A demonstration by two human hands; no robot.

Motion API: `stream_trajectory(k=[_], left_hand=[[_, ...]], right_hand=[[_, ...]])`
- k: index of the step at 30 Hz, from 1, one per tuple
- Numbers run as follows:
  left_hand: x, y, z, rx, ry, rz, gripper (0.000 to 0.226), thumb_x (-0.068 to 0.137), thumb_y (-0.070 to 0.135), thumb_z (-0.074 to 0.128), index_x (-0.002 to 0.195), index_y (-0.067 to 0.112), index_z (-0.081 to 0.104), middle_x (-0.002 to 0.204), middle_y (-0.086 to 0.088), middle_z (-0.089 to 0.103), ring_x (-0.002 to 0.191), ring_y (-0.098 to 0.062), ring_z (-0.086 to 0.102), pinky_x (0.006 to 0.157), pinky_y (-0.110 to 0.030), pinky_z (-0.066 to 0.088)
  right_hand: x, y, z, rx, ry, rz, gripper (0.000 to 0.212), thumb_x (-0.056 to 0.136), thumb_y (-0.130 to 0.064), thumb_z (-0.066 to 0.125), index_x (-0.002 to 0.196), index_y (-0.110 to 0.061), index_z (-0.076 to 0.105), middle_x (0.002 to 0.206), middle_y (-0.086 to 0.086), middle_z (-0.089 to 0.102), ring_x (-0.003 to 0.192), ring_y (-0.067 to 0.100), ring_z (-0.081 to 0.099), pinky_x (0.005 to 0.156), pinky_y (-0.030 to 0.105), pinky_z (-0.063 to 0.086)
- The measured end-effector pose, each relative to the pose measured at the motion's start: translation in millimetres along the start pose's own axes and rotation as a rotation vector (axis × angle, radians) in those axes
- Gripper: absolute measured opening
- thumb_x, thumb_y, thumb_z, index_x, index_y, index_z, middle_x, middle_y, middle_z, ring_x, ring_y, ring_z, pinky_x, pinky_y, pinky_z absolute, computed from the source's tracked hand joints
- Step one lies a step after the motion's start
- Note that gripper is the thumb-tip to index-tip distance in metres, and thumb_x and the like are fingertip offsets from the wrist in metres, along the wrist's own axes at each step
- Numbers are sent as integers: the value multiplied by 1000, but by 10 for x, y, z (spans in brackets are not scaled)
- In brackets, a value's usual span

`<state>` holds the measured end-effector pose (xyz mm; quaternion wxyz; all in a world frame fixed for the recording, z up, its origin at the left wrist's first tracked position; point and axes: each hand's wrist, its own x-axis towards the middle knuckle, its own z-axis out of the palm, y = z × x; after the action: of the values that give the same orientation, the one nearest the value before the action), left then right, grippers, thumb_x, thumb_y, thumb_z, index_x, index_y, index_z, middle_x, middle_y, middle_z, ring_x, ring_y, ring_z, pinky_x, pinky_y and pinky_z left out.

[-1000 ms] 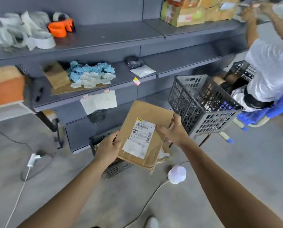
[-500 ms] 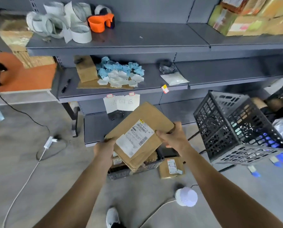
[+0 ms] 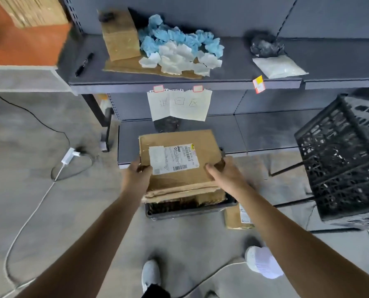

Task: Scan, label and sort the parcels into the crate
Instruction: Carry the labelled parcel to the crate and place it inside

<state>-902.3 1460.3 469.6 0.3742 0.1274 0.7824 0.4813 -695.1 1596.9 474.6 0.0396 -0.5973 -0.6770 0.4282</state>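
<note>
A flat brown cardboard parcel [image 3: 202, 173] with a white barcode label on top lies level over a low black crate [image 3: 190, 210] on the floor. My left hand [image 3: 136, 176] grips its left edge and my right hand [image 3: 225, 174] grips its right edge. Other brown parcels sit in the crate beneath it, mostly hidden. One more labelled parcel [image 3: 238, 218] lies on the floor just right of the crate.
A grey shelf unit [image 3: 222, 80] stands right behind the crate, holding crumpled blue and white paper [image 3: 179, 50], a pen and a white bag. A tall black mesh basket [image 3: 342, 166] stands at right. Cables and a charger [image 3: 68, 155] lie on the floor at left.
The parcel was held up and tilted in both hands; now it has come down flat onto the low crate. The view has tipped downward, closer to the shelf.
</note>
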Motion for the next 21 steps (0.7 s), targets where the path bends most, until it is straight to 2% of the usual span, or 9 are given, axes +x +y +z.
stream_trajectory(k=[2,6,9,11,13,16,19,21], left_hand=[[197,-365,153,53,-6,13,40,89,10,55,124,28,62,103,10,68,98,-15,62,91,-36,50],[610,-1158,423,137,-30,17,35,90,16,54,122,29,62,107,7,66,99,-18,61,92,-37,51],[938,-1634,580,143,-48,22,30,94,17,52,118,33,61,101,9,67,88,-17,63,70,-30,51],[1146,-1883,660,176,-46,21,23,96,17,51,112,31,59,95,8,66,82,-21,64,60,-30,47],[1346,-2078,738,231,-35,22,20,96,18,49,113,23,59,93,3,66,81,-24,64,60,-31,47],[1590,-2326,836,296,-40,2,23,98,18,47,120,19,56,93,-2,64,72,-19,57,55,-29,43],[1745,-2577,887,420,-85,-26,30,93,12,52,123,6,55,103,-8,64,82,-22,61,65,-34,52],[1808,-2760,928,527,-128,-45,34,89,5,54,122,0,55,93,-7,62,75,-18,59,58,-27,49]], right_hand=[[290,343,327,-26,-38,14,38,91,-51,59,113,-23,48,85,-16,58,77,10,60,62,25,43],[844,992,931,-36,-104,-2,38,93,-48,59,119,-25,45,95,-16,58,94,17,60,76,32,49],[1176,1343,1297,-5,-147,-8,44,93,-47,59,127,-23,43,98,-16,55,96,16,59,89,45,55],[1346,1513,1485,-39,-165,-35,49,93,-49,58,131,-23,41,99,-17,54,97,15,59,90,45,55],[1490,1644,1618,-86,-170,-76,43,94,-50,57,127,-28,41,95,-23,51,95,13,58,89,42,54],[1690,1801,1772,-151,-184,-101,34,94,-52,56,118,-34,39,93,-25,51,92,11,57,91,42,54],[1849,1952,1931,-205,-204,-95,50,90,-55,60,128,-26,45,111,-14,60,102,14,58,94,38,50],[1945,2055,2047,-314,-221,-81,64,86,-59,61,133,-20,44,124,-4,62,110,20,59,96,37,48]])
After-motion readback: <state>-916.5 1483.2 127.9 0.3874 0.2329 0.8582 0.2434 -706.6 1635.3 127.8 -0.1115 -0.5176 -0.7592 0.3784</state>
